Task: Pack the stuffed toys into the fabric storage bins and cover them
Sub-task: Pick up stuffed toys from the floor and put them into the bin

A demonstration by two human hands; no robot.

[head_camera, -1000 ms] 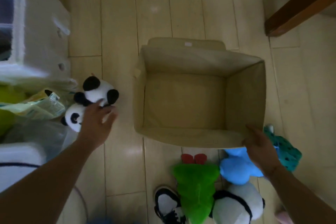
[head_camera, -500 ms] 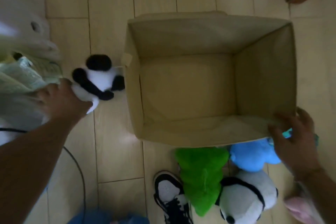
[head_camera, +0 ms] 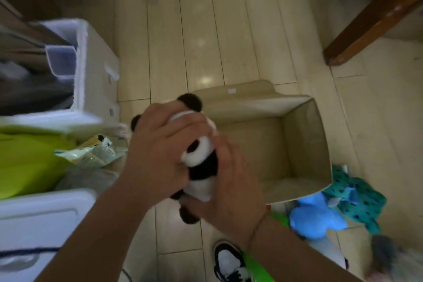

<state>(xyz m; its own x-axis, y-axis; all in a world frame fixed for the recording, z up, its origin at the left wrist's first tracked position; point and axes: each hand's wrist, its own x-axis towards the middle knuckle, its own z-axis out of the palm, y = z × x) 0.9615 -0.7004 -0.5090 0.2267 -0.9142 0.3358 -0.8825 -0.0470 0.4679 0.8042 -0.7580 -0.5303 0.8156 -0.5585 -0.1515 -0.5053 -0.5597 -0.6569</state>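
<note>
Panda (head_camera: 201, 167) squeezed between both hands, up over the near left corner of the bin (head_camera: 304, 144). Left hand (head_camera: 160, 151) wrapped over its top and left side, right hand (head_camera: 231, 185) curled under and right. Runs long from near to far, black ear at the far end.

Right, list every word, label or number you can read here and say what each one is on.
No text here can be read.
Crinkled packet left of the hands: it carries print, but too blurred to read.
Small white tag on the far flap of the fabric bin: too small to tell whether it bears any text.
Panda toy, held in both hands: no writing shows.
Black-and-white shoe: no brand mark can be made out.
</note>
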